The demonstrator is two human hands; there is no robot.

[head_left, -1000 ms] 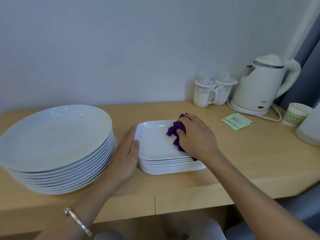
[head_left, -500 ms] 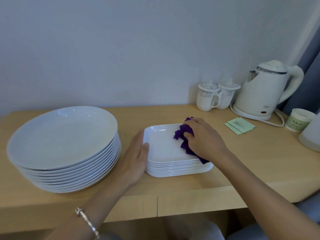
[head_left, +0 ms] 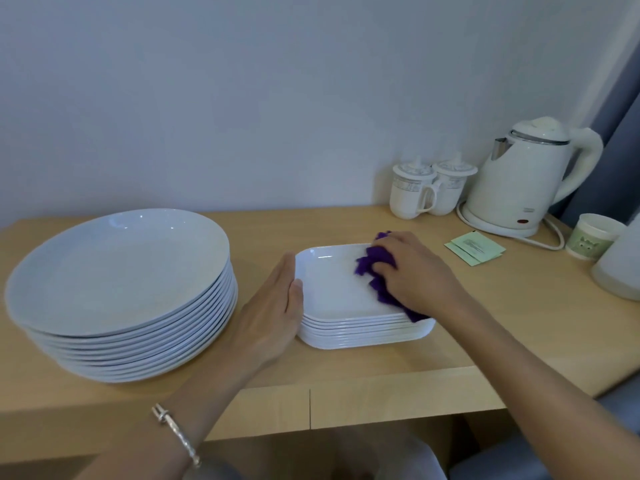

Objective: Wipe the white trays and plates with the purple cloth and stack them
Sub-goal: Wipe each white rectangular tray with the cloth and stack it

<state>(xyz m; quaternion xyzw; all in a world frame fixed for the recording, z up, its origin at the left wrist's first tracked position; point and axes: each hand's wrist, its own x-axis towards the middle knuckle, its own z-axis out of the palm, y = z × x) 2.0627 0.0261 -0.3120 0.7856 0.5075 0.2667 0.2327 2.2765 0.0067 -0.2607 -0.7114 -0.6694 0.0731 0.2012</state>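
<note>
1. While my right hand bunches the purple cloth against the top tray, my left hand lies flat against the left side of the trays.
2. Right grip: the fingers curl down over the cloth and hold it. The cloth sits on the right half of the top tray, and a fold trails over its near right rim.
3. Left grip: wide, with the fingers straight and together. It touches the stack's left edge with the thumb at the top tray's rim, and it holds nothing.
4. The trays are square and white, nested in one stack at the middle of the counter, near its front edge.
5. The plates, round and white, stand in a taller stack to the left of my left hand, apart from the trays.
6. At the back right I see two lidded mugs touching each other and a white kettle on its base beside them. Green sachets lie flat in front of the kettle, and a small cup stands further right.
7. A silver bracelet is on my left wrist.
</note>
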